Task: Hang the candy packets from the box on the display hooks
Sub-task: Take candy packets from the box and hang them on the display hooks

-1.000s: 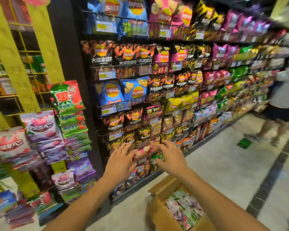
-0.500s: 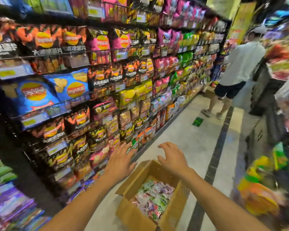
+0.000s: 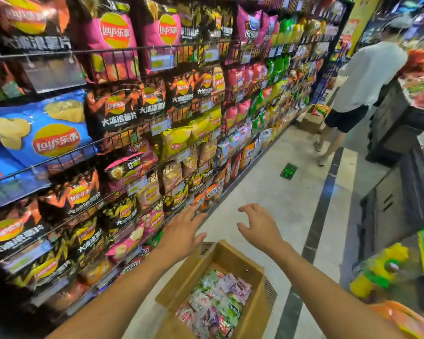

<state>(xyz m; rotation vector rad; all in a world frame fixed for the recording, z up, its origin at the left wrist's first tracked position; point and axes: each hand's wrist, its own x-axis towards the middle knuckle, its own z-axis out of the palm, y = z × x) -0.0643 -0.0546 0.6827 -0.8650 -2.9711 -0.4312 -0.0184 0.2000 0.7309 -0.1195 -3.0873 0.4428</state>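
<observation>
Since the cardboard box [image 3: 240, 265] stands open on the floor at six o'clock, right below the wearer, the candy packets [image 3: 216, 304] lie heaped inside within an easy reach down, and none has been lifted out yet. Just past its far rim both hands hover apart with nothing in them. The left hand [image 3: 181, 236], at eleven o'clock, is spread flat with straight fingers near the lowest chip bags [image 3: 118, 113]. The right hand [image 3: 260, 228], at one o'clock, has its fingers loosely hooked, palm down, over bare floor [image 3: 279, 192]. By their pose they seem set to drop into the box for a first grab. From nine to eleven o'clock the wire shelving [image 3: 113, 64] runs down the aisle, its rails keeping the bags upright and facing out. No candy hooks show there, though the blurred near edge may hide some. Farther on, a green floor sticker [image 3: 288, 171] lies at twelve o'clock, a second box [image 3: 310, 119] sits at the foot of the shelves at one o'clock, and a person in a white shirt [image 3: 367, 77] stands beside it, back turned.
</observation>
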